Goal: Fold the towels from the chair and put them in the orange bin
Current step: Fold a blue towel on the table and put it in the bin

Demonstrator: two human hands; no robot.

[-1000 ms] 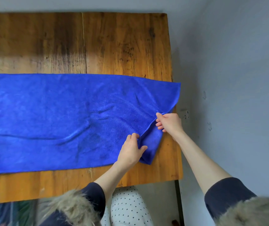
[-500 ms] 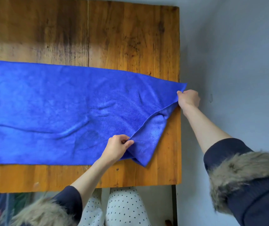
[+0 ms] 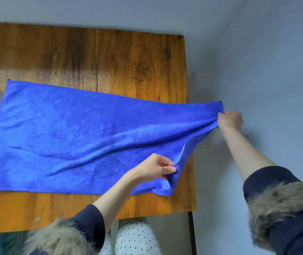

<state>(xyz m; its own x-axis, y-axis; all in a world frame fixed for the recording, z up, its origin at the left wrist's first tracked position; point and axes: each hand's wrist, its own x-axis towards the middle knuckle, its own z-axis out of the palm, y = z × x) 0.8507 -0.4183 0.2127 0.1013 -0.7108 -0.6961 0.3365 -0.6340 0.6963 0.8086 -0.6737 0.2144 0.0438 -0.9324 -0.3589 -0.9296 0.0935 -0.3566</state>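
Across worn planks [image 3: 137, 67], plush blue towel [image 3: 77, 137].

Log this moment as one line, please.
stage: straightening | blue towel spread on wooden table | left hand pinches near edge | right hand pulls far corner past table edge

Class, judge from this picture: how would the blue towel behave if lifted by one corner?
The blue towel is probably floppy: it creases where the right hand pulls it. Likely light, since the left hand raises its edge with a pinch.
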